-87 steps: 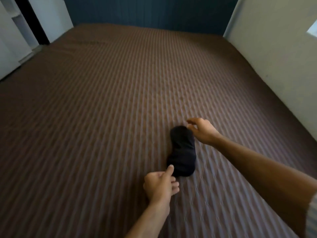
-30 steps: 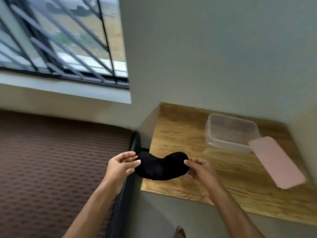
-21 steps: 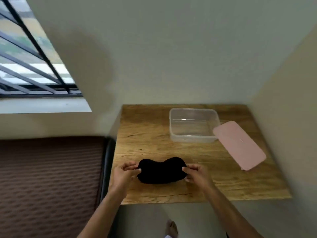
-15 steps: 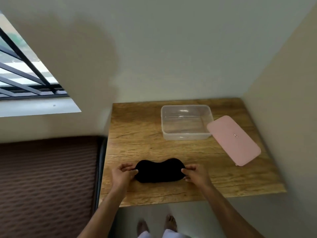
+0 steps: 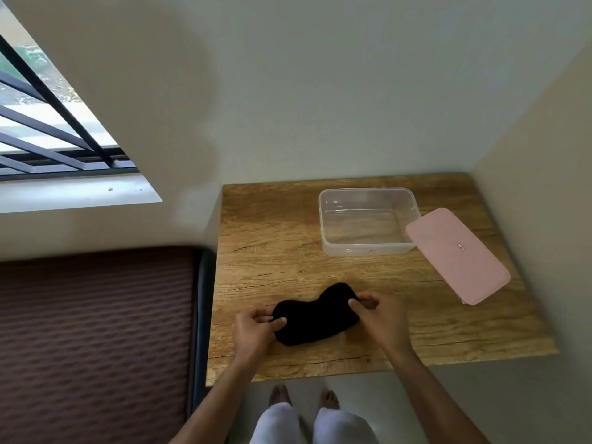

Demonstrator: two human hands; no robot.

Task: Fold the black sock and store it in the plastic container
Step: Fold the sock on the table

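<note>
Sock (image 5: pixel 315 317), near table's front edge: our fingers (image 5: pixel 278 320) pinch both ends; loose pinch risks unfolding short of container (image 5: pixel 368 221).

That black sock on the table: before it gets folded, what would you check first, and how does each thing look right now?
1. Black sock flat on the wooden table: ok.
2. Left hand pinching one end: ok.
3. Right hand pinching the other end: ok.
4. Plastic container open and empty: ok.
5. Pink lid off, leaning on the container's right side: ok.
6. Sock free of wrinkles: cannot tell, too dark.
</note>
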